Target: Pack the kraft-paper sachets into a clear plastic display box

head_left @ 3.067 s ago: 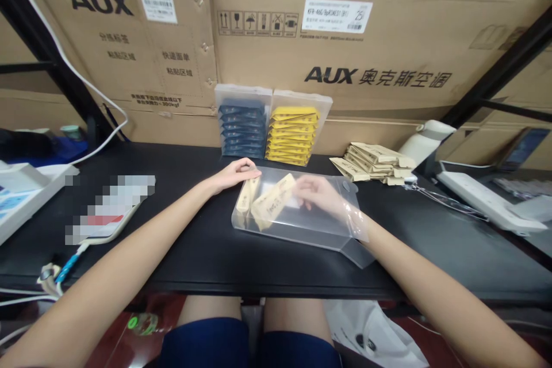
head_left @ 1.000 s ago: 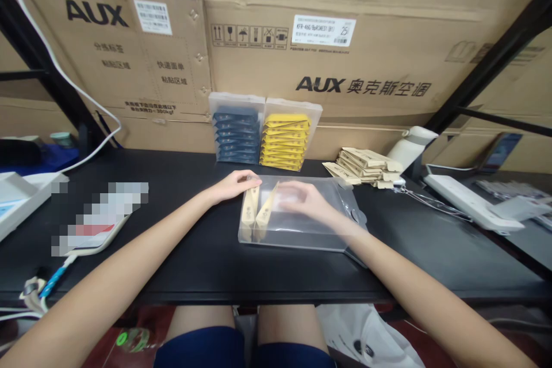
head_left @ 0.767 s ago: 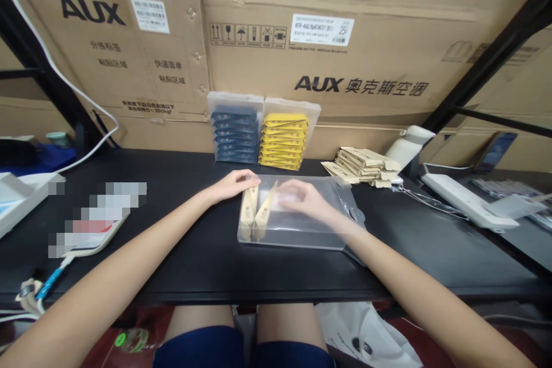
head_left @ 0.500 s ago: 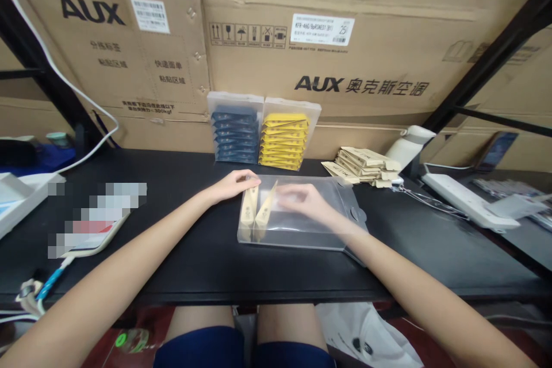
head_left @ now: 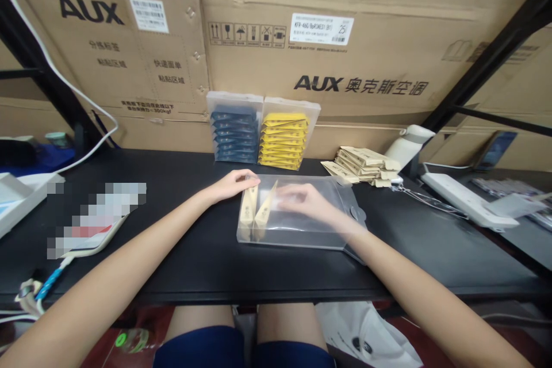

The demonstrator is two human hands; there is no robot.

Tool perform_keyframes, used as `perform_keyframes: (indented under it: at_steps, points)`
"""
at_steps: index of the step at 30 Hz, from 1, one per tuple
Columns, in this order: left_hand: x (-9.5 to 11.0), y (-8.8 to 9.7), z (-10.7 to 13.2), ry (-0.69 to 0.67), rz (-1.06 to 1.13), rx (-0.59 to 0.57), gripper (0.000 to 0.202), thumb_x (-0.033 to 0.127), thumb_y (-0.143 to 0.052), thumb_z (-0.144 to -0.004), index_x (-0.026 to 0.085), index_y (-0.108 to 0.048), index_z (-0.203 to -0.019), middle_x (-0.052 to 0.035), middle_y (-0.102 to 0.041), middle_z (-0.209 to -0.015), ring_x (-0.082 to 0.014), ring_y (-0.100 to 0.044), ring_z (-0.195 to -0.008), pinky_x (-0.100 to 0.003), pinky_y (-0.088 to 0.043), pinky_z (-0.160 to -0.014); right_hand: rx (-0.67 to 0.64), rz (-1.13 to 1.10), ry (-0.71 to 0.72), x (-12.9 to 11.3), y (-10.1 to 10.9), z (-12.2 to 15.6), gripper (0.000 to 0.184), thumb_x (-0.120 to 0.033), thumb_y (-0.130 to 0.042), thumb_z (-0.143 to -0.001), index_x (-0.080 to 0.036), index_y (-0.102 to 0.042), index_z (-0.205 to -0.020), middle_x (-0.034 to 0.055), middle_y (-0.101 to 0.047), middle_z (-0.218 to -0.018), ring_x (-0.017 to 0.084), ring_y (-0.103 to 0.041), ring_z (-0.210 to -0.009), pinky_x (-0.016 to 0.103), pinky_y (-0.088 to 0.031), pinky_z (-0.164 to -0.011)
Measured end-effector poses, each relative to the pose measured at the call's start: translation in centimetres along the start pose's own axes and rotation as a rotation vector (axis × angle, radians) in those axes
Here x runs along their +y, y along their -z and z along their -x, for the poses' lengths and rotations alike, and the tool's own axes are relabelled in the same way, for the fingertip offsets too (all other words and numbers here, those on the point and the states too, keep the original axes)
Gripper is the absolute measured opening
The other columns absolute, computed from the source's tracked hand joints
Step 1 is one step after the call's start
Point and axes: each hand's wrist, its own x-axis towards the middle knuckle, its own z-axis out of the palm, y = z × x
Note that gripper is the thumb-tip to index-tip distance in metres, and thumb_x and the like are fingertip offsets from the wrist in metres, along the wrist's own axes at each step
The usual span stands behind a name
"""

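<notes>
A clear plastic box [head_left: 310, 233] lies on its side on the black table, open toward the right. Two beige sachets [head_left: 255, 213] stand on edge at its left end. My left hand [head_left: 230, 184] rests flat against the box's closed left end, fingers stretched over the top corner. My right hand [head_left: 304, 201] is inside the box, its fingers loosely apart and touching the second sachet. A loose pile of beige sachets [head_left: 364, 165] lies behind and to the right of the box.
Two clear boxes stand against the cardboard cartons at the back, one with blue sachets [head_left: 233, 133] and one with yellow sachets [head_left: 285, 139]. A white bottle [head_left: 407, 146] and a white power strip [head_left: 468, 202] are to the right. A white tray [head_left: 17, 198] sits far left.
Three seconds ago my right hand held a sachet tilted inside the box; now that sachet stands beside the first one. In the last second the hands have hardly moved.
</notes>
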Motion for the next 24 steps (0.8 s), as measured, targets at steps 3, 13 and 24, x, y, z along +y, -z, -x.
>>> perform_keyframes:
  at_steps: [3, 13, 24]
  points:
    - [-0.1, 0.0, 0.0, -0.004, 0.010, -0.001, 0.040, 0.052, -0.061, -0.078, 0.016, -0.067, -0.092, -0.0052, -0.067, -0.093, -0.0233, -0.058, -0.093, -0.034, -0.043, -0.086, 0.002, 0.008, 0.034, 0.2, -0.1, 0.0, 0.029, -0.037, -0.072, -0.075, -0.022, -0.074, -0.099, 0.0069, -0.072, -0.107, 0.026, -0.065, -0.102, 0.040, -0.048, -0.092]
    - [0.0, 0.0, 0.0, 0.001, -0.007, -0.008, 0.041, 0.053, -0.060, -0.078, 0.016, -0.067, -0.092, -0.0054, -0.066, -0.093, -0.0234, -0.058, -0.092, -0.035, -0.043, -0.085, 0.011, 0.029, 0.028, -0.2, -0.4, 0.2, 0.029, -0.038, -0.072, -0.075, -0.019, -0.074, -0.098, 0.0066, -0.072, -0.098, 0.023, -0.065, -0.091, 0.037, -0.048, -0.086]
    - [0.3, -0.1, -0.1, 0.002, -0.036, -0.009, 0.040, 0.052, -0.057, -0.080, 0.015, -0.066, -0.095, -0.0039, -0.065, -0.089, -0.0218, -0.058, -0.088, -0.032, -0.042, -0.081, -0.425, -0.443, -0.163, -1.9, -0.8, 0.9, 0.064, -0.033, -0.067, -0.084, -0.024, -0.040, -0.142, 0.0097, -0.068, -0.114, 0.010, -0.064, -0.073, 0.021, -0.050, -0.062]
